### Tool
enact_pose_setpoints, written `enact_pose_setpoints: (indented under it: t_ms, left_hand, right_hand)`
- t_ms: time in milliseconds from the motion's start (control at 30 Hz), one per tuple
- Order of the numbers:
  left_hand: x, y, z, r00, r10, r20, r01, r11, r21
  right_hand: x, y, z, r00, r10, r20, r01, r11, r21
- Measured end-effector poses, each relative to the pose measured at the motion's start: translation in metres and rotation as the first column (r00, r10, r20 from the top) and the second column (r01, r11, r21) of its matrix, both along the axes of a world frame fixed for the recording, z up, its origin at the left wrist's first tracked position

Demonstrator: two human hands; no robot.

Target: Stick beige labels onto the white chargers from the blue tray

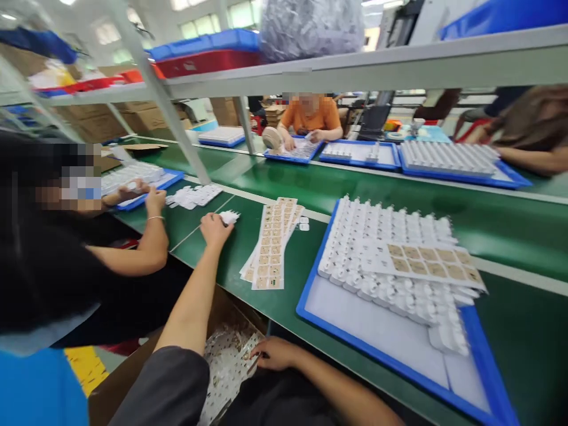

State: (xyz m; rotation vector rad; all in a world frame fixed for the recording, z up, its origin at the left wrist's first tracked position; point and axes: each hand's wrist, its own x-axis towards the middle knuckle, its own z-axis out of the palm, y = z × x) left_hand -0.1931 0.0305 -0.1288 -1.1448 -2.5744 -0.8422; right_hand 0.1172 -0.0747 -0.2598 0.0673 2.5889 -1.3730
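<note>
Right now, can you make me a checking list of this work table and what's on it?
Surface: green table, flat, with a pale line along it.
Job's things: blue tray part-filled with white parts; a label sheet lies on them; a sheet stack is left of the tray.
Clutter: loose pieces by the stack; a box of spent sheets below the near table edge.
Grips: left hand touches a small white pile; right hand rests on the spent sheets; grip unclear on both.
Cables: nothing seen.
Surroundings: a co-worker at left, a person in orange across, more trays, a shelf with bins overhead.
</note>
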Motion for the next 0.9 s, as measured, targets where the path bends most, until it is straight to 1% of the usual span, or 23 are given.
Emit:
enact_pose_setpoints:
  t_ms: [67,133,200,233,267,300,333,367,400,433,467,500,533,567,600,633,667,700,733,767,800,900]
  left_hand:
    - [-0.002,0.006,0.007,1.000,-0.026,0.003,0.026,1.000,0.010]
    - [0.006,0.018,0.013,0.994,-0.108,0.003,0.108,0.994,0.016]
    - [0.030,0.032,0.021,0.967,-0.256,0.002,0.255,0.966,0.025]
    - [0.047,0.039,0.025,0.937,-0.351,-0.001,0.350,0.936,0.037]
    - [0.068,0.044,0.030,0.889,-0.457,-0.007,0.457,0.888,0.055]
    - [0.092,0.049,0.036,0.827,-0.562,-0.018,0.562,0.823,0.079]
    - [0.117,0.051,0.042,0.755,-0.655,-0.032,0.655,0.750,0.096]
    - [0.143,0.053,0.048,0.677,-0.735,-0.042,0.734,0.670,0.106]
    - [0.168,0.053,0.055,0.592,-0.804,-0.048,0.804,0.585,0.110]
    - [0.193,0.053,0.061,0.506,-0.861,-0.047,0.860,0.499,0.109]
    - [0.217,0.053,0.066,0.432,-0.901,-0.039,0.898,0.427,0.106]
    - [0.240,0.054,0.071,0.369,-0.929,-0.027,0.926,0.365,0.099]
    - [0.262,0.056,0.075,0.317,-0.948,-0.011,0.946,0.315,0.082]
    - [0.282,0.060,0.077,0.278,-0.961,0.007,0.959,0.278,0.056]
    - [0.302,0.065,0.078,0.245,-0.969,0.025,0.969,0.245,0.018]
    - [0.319,0.072,0.078,0.236,-0.970,0.053,0.972,0.235,-0.018]
    - [0.334,0.079,0.077,0.264,-0.960,0.088,0.964,0.260,-0.053]
    - [0.347,0.087,0.075,0.324,-0.938,0.122,0.945,0.316,-0.080]
    - [0.356,0.093,0.073,0.364,-0.921,0.141,0.931,0.352,-0.099]
    - [0.363,0.099,0.071,0.403,-0.902,0.156,0.914,0.389,-0.113]
    - [0.368,0.102,0.069,0.428,-0.889,0.163,0.903,0.412,-0.120]
    - [0.369,0.103,0.065,0.452,-0.874,0.177,0.891,0.438,-0.117]
  right_hand:
    - [0.034,0.005,0.004,0.981,-0.190,0.034,0.191,0.981,-0.032]
    - [0.077,0.007,0.013,0.926,-0.371,0.072,0.375,0.926,-0.053]
    - [0.124,0.003,0.028,0.864,-0.495,0.093,0.501,0.863,-0.066]
    - [0.147,-0.001,0.039,0.838,-0.535,0.106,0.542,0.837,-0.069]
    - [0.169,-0.004,0.052,0.819,-0.562,0.113,0.571,0.818,-0.069]
    - [0.189,-0.007,0.068,0.815,-0.568,0.117,0.577,0.813,-0.077]
    - [0.207,-0.010,0.086,0.824,-0.555,0.115,0.565,0.820,-0.089]
    - [0.223,-0.011,0.106,0.850,-0.515,0.108,0.526,0.842,-0.120]
    - [0.238,-0.011,0.126,0.893,-0.440,0.093,0.449,0.881,-0.149]
    - [0.250,-0.010,0.146,0.897,-0.437,0.063,0.441,0.888,-0.131]
    - [0.261,-0.007,0.165,0.857,-0.514,0.025,0.514,0.854,-0.072]
    - [0.271,-0.001,0.181,0.791,-0.611,-0.029,0.611,0.791,-0.003]
    - [0.279,0.005,0.194,0.703,-0.703,-0.112,0.710,0.702,0.053]
    - [0.287,0.014,0.204,0.603,-0.769,-0.211,0.796,0.597,0.097]
    - [0.292,0.024,0.211,0.508,-0.803,-0.311,0.860,0.492,0.134]
    - [0.296,0.035,0.216,0.436,-0.806,-0.401,0.900,0.403,0.168]
    - [0.297,0.048,0.219,0.391,-0.787,-0.477,0.920,0.335,0.203]
    - [0.297,0.061,0.221,0.381,-0.755,-0.533,0.924,0.295,0.243]
    - [0.295,0.075,0.223,0.388,-0.723,-0.572,0.921,0.274,0.279]
    - [0.292,0.089,0.225,0.406,-0.692,-0.598,0.913,0.269,0.308]
    - [0.288,0.103,0.227,0.430,-0.665,-0.611,0.901,0.273,0.337]
    - [0.281,0.141,0.231,0.521,-0.603,-0.604,0.849,0.295,0.438]
